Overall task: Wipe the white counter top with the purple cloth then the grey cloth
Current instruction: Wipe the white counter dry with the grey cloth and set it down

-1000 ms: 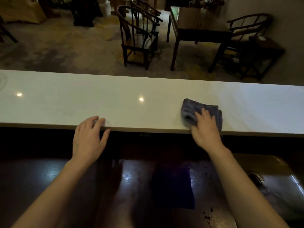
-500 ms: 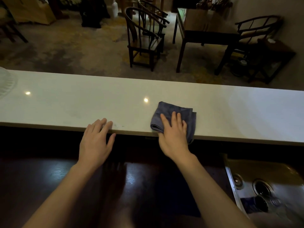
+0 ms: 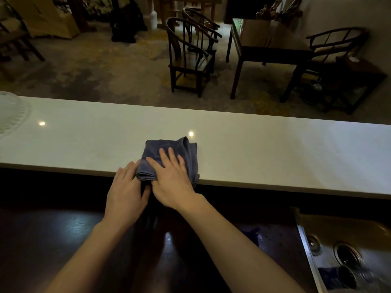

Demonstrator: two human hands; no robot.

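Note:
A folded grey-blue cloth (image 3: 163,145) lies on the long white counter top (image 3: 275,149), at its near edge and a little left of centre. My right hand (image 3: 171,178) presses flat on the cloth with fingers spread and the thumb tucked at the cloth's front fold. Beside it, my left hand (image 3: 124,193) rests at the counter's edge, its fingertips touching the cloth's left side. Part of a darker purple-blue cloth (image 3: 250,232) shows on the dark lower counter behind my right forearm.
A clear ribbed dish (image 3: 10,113) sits at the counter's far left end. A metal sink (image 3: 342,250) with a dark cloth inside is at the lower right. Beyond the counter are wooden chairs (image 3: 190,56) and a dark table (image 3: 268,49).
My right hand has slid the cloth leftward along the counter's near edge until it met my left hand. The left hand stayed at the edge and now touches the cloth.

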